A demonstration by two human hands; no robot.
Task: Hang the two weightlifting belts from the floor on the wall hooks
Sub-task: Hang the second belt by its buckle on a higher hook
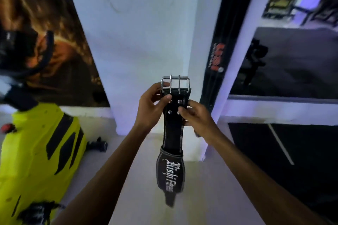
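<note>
Two hands held one belt (173, 126) upright before the white pillar (146, 42). Left hand (151, 107) pinched its edge just under the buckle (175, 83), thumb on the rivets. Right hand (195, 113) gripped the opposite edge. Right of those fingers, a second belt (225, 42) hung blurred, seemingly from a hook.

I see the belt (173, 126) hanging down between my fingers (166, 98), its buckle (175, 83) above them and its wide part below. Behind my fingertips stands the wall column (139, 45). A second belt (226, 29) hangs on the wall up and right of my fingers. The exercise machine (36, 151) stands far left of them
</note>
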